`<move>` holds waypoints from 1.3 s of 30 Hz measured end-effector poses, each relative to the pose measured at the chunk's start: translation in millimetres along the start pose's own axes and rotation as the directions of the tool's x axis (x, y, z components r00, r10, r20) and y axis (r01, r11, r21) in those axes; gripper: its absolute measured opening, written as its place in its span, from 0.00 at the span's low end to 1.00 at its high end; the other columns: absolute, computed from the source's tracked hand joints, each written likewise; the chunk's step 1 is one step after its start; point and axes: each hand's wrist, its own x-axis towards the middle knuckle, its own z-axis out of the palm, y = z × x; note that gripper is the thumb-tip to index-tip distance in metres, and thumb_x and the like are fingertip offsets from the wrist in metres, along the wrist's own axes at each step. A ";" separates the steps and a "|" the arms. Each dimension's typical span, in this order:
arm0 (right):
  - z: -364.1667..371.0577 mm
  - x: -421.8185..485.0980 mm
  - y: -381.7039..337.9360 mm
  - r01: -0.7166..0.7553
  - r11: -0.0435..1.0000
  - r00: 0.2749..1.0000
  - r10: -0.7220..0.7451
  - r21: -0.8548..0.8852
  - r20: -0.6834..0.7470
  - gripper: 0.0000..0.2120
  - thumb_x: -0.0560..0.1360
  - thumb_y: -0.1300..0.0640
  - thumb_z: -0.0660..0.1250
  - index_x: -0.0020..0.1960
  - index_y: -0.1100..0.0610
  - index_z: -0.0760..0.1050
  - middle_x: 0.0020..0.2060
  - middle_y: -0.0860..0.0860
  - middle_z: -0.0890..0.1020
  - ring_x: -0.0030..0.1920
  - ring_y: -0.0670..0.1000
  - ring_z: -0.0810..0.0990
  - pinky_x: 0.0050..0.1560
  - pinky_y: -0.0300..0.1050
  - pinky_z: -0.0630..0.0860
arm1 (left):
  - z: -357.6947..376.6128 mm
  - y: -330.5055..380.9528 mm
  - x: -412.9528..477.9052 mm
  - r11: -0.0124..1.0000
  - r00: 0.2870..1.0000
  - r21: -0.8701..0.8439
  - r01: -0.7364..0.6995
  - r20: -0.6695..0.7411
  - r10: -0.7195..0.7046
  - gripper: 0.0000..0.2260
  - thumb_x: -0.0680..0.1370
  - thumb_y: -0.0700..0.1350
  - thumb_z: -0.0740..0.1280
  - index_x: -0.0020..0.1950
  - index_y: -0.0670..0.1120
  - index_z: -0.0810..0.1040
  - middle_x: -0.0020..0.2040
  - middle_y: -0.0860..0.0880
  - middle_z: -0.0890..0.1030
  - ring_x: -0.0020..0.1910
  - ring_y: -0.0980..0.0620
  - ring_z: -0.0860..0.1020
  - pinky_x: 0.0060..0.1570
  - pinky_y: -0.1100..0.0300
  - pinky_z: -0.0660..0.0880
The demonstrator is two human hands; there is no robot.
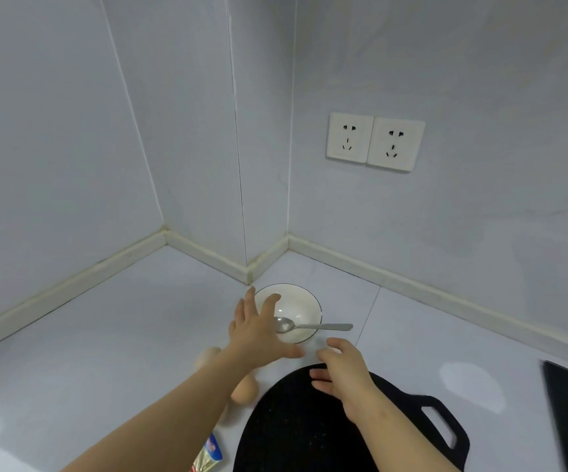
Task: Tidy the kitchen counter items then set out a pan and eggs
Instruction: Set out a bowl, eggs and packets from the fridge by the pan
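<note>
Black pan (pixel 292 437) sits flat on the bench (pixel 105 335), close in front of you, handle to the right. Eggs (pixel 245 391) lie just left of it, partly hidden by your left forearm. Your left grip (pixel 258 330) is spread wide over the near-left rim of the white bowl (pixel 304 303); contact unclear. Spoon (pixel 323 326) rests in the bowl, handle out over the right rim. Your right grip (pixel 343 373) is loosely curved, holding nothing, above the pan's far edge.
</note>
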 end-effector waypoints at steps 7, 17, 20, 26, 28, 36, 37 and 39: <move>13.8 19.8 -13.1 -0.015 0.999 1.000 0.015 0.036 0.013 0.09 0.77 0.64 0.61 0.55 0.57 0.74 0.50 0.58 0.81 0.48 0.57 0.81 0.51 0.50 0.81 | 2.7 -4.0 31.7 0.994 0.997 0.095 -0.052 0.070 0.045 0.49 0.65 0.62 0.73 0.76 0.56 0.46 0.76 0.43 0.36 0.76 0.40 0.38 0.73 0.45 0.47; 12.8 43.9 -7.3 -0.016 0.992 0.998 0.022 0.121 -0.052 0.17 0.77 0.68 0.54 0.61 0.60 0.74 0.50 0.60 0.82 0.46 0.55 0.81 0.43 0.44 0.80 | 5.3 -2.5 52.5 0.984 0.993 0.150 -0.097 0.086 0.085 0.47 0.62 0.63 0.74 0.75 0.58 0.51 0.77 0.48 0.44 0.75 0.41 0.44 0.71 0.44 0.51; 15.8 45.9 -8.6 -0.006 0.994 0.999 0.011 0.113 -0.041 0.18 0.77 0.69 0.52 0.60 0.59 0.74 0.50 0.58 0.82 0.45 0.55 0.81 0.43 0.43 0.80 | 4.7 -6.9 54.0 0.985 0.995 0.142 -0.098 0.046 0.092 0.45 0.62 0.61 0.75 0.73 0.59 0.54 0.76 0.51 0.47 0.75 0.41 0.47 0.70 0.45 0.54; 34.3 49.2 -15.4 0.030 0.996 0.999 -0.031 0.080 0.010 0.17 0.76 0.69 0.52 0.52 0.58 0.76 0.48 0.57 0.82 0.42 0.53 0.80 0.40 0.42 0.79 | -6.2 -25.7 58.3 0.990 0.998 0.122 -0.068 0.000 0.069 0.44 0.61 0.60 0.75 0.71 0.59 0.57 0.75 0.51 0.49 0.74 0.41 0.49 0.70 0.45 0.55; 44.1 49.5 -17.5 0.037 0.996 0.998 -0.040 0.076 0.038 0.16 0.76 0.69 0.52 0.49 0.56 0.76 0.46 0.56 0.82 0.41 0.53 0.79 0.40 0.42 0.79 | -11.1 -35.4 59.6 0.991 0.998 0.124 -0.059 -0.007 0.060 0.43 0.61 0.60 0.75 0.71 0.59 0.57 0.75 0.50 0.48 0.74 0.41 0.49 0.70 0.45 0.56; 63.8 48.8 -24.5 0.042 0.999 0.993 -0.045 0.028 0.111 0.16 0.77 0.67 0.52 0.45 0.54 0.76 0.37 0.51 0.80 0.35 0.49 0.77 0.35 0.38 0.76 | -20.5 -62.2 60.8 0.994 0.995 0.082 -0.077 -0.063 0.082 0.39 0.61 0.57 0.75 0.68 0.56 0.60 0.76 0.51 0.45 0.76 0.43 0.46 0.73 0.46 0.51; 63.6 48.2 -25.0 0.042 0.999 0.993 -0.044 0.019 0.114 0.15 0.77 0.67 0.52 0.45 0.53 0.75 0.36 0.51 0.80 0.36 0.49 0.76 0.36 0.38 0.76 | -20.1 -63.7 60.7 0.993 0.993 0.080 -0.087 -0.069 0.093 0.40 0.61 0.58 0.75 0.68 0.56 0.60 0.76 0.50 0.45 0.76 0.43 0.46 0.74 0.46 0.50; 62.6 45.4 -25.5 0.038 0.999 0.994 -0.039 0.005 0.107 0.15 0.78 0.67 0.53 0.45 0.52 0.74 0.36 0.50 0.78 0.37 0.50 0.75 0.36 0.39 0.75 | -19.7 -64.2 60.1 0.991 0.992 0.093 -0.097 -0.070 0.104 0.42 0.62 0.60 0.75 0.70 0.56 0.58 0.77 0.49 0.44 0.76 0.43 0.44 0.74 0.46 0.47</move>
